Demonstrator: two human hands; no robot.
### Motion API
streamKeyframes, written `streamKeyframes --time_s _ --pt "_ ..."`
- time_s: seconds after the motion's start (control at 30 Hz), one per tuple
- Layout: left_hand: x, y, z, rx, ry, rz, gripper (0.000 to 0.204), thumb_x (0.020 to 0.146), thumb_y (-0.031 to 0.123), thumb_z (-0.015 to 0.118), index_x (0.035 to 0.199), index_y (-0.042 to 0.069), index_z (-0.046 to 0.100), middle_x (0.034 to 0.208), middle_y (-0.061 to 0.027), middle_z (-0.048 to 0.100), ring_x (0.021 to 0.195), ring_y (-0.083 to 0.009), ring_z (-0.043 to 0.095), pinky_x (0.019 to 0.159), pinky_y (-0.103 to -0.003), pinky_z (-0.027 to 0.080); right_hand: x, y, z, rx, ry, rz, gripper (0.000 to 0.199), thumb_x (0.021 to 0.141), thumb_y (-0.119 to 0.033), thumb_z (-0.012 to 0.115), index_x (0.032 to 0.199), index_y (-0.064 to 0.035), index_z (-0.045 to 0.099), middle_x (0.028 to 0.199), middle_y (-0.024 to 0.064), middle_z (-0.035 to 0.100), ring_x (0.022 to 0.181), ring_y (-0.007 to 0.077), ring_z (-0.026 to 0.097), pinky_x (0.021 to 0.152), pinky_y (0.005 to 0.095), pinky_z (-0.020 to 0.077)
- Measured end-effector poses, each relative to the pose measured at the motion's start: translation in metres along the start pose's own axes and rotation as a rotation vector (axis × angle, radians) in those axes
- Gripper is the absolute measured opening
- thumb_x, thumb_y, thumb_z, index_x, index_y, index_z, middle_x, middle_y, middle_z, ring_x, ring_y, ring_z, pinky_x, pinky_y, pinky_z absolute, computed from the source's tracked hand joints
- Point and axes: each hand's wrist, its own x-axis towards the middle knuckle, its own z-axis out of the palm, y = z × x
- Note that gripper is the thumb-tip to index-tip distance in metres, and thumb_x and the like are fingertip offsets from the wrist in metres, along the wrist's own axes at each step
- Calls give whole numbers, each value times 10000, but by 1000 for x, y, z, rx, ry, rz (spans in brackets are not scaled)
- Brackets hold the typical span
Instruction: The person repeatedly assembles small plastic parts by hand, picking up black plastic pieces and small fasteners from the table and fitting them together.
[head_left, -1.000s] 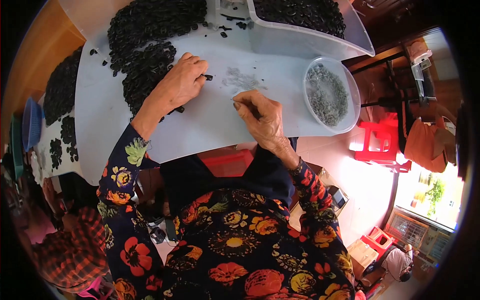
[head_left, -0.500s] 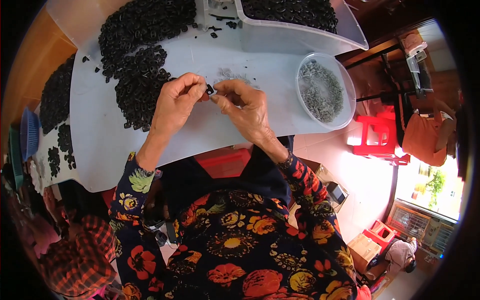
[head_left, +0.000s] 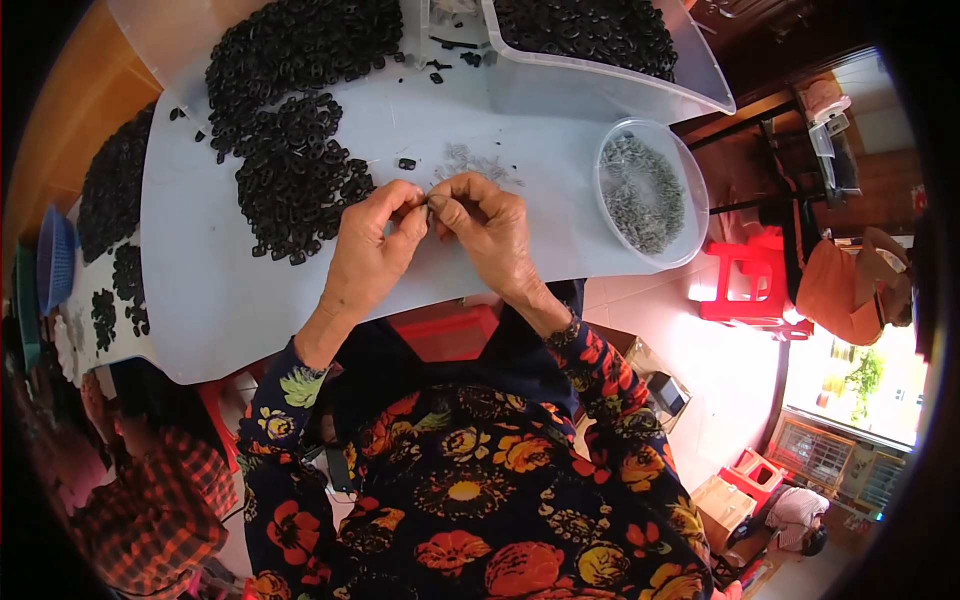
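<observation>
My left hand (head_left: 372, 248) and my right hand (head_left: 488, 235) meet over the near part of the table. Both are closed in a pinch, fingertips touching round a small dark piece (head_left: 429, 203) that is mostly hidden. Just beyond my left fingers lies a single black plastic part (head_left: 407, 163) with an opening in it. A heap of similar black parts (head_left: 300, 180) spreads to the left of my left hand. Past my right fingers is a loose scatter of tiny greyish pieces (head_left: 472, 160).
A round clear tub (head_left: 702, 205) of small grey pieces stands at the right table edge. Clear plastic bins (head_left: 560, 85) with black parts are at the back. To the left are more black parts, a blue basket (head_left: 57, 262) and a person in a checked shirt (head_left: 165, 515). Red stools (head_left: 748, 285) stand right.
My hands have drawn together and moved slightly nearer to me, fingertips now meeting. The black part seen between them is largely covered. A single black part now shows on the table beyond them.
</observation>
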Motion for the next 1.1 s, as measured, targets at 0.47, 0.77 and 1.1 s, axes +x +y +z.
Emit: streamKeyframes --time_s 0.47,0.77,1.1 --pt "-2 9 -6 -116 -74 -123 187 929 186 553 918 -1 556 745 -4 542 688 -68 493 634 -214 425 -7 -11 -8 -586 88 -411 189 738 45 662 907 -12 598 788 62 630 685 130 611 605 247 494" --pt "-2 9 1 -79 -96 -33 257 952 231 513 935 -24 538 733 -12 545 675 -73 464 613 -235 410 -10 -7 -7 -533 28 -534 172 758 74 617 911 -2 592 880 94 624 714 199 642 630 296 523" --pt "-5 -1 4 -75 -99 -25 180 937 168 503 886 -3 526 674 26 463 622 -49 377 546 -213 346 -9 -4 -12 -401 20 -256 138 804 55 628 931 0 617 811 41 654 762 101 636 715 244 510"
